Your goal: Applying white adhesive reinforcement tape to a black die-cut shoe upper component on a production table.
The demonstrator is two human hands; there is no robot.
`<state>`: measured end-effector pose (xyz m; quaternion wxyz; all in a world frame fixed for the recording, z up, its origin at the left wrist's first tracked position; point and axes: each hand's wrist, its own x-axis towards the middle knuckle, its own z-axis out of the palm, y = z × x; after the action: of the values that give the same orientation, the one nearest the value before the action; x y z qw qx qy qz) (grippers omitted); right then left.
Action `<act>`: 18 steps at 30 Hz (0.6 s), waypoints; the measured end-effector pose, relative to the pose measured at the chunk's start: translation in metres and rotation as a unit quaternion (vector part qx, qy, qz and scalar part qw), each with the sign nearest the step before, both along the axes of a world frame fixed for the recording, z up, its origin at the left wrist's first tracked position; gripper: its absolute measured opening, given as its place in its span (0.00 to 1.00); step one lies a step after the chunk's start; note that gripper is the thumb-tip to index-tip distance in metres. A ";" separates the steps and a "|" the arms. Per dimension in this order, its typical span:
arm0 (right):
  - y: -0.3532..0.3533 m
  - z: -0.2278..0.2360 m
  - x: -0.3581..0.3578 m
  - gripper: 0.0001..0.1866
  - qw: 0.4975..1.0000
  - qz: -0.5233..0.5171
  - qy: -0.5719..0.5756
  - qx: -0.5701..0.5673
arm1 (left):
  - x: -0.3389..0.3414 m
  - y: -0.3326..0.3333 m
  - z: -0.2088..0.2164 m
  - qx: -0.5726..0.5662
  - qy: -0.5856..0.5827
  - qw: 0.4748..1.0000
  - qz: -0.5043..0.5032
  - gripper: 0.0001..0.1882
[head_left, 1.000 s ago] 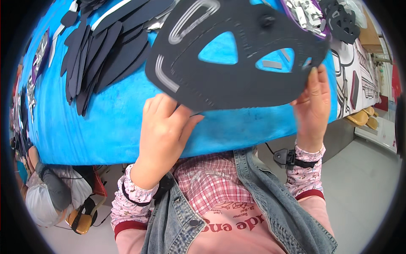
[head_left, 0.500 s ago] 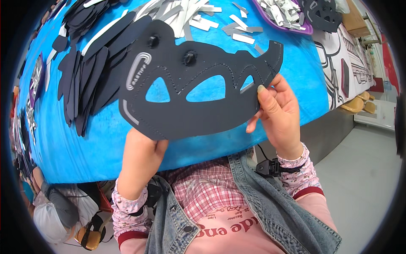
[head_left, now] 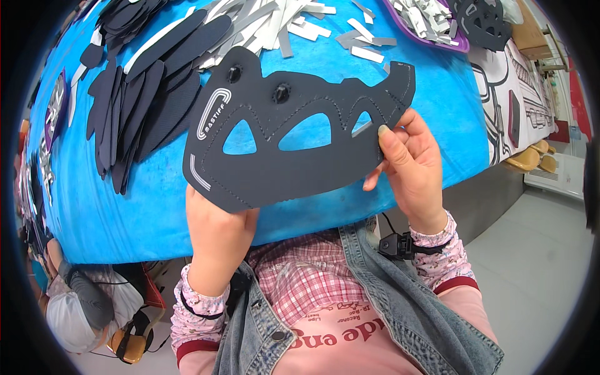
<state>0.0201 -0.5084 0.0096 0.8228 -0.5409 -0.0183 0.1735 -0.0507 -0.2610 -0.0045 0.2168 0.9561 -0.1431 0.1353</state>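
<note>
Held up over the table is a flat black shoe upper (head_left: 284, 169) with dotted stitch lines, pale curved trim at its left end, two dark round knobs along the top and several rounded triangular cut-outs. My left hand (head_left: 219, 231) grips its lower left edge from below; the fingers are hidden behind the piece. At the right end, my right hand (head_left: 409, 159) pinches it, thumb on the front face and fingers behind. A grey strip shows through the rightmost cut-out.
A blue cover (head_left: 156, 219) lies over the table. Dark elongated pieces (head_left: 131, 119) pile up at left, with white and grey strips (head_left: 269, 28) behind. A purple tray (head_left: 459, 44) of strips stands far right, beside more black uppers (head_left: 484, 25). Another person (head_left: 94, 306) sits lower left.
The left end of the upper has shifted a little right and down, turning its trim more squarely into view. My left hand has moved along with it; my right hand is nearly still.
</note>
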 end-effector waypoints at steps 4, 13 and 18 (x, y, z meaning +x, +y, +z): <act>0.001 -0.001 -0.001 0.10 1.000 -0.003 0.001 -0.004 | -0.002 0.001 0.002 0.004 0.042 0.999 -0.008 0.17; 0.002 -0.001 -0.002 0.10 1.000 -0.004 -0.004 -0.009 | 0.003 -0.004 -0.009 -0.012 -0.017 1.000 0.009 0.19; 0.002 0.001 -0.003 0.09 1.000 -0.008 0.008 -0.001 | -0.002 0.000 0.001 0.044 -0.038 0.997 0.041 0.20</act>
<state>0.0174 -0.5069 0.0109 0.8239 -0.5402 -0.0072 0.1714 -0.0529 -0.2614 -0.0033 0.1631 0.9639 -0.1181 0.1740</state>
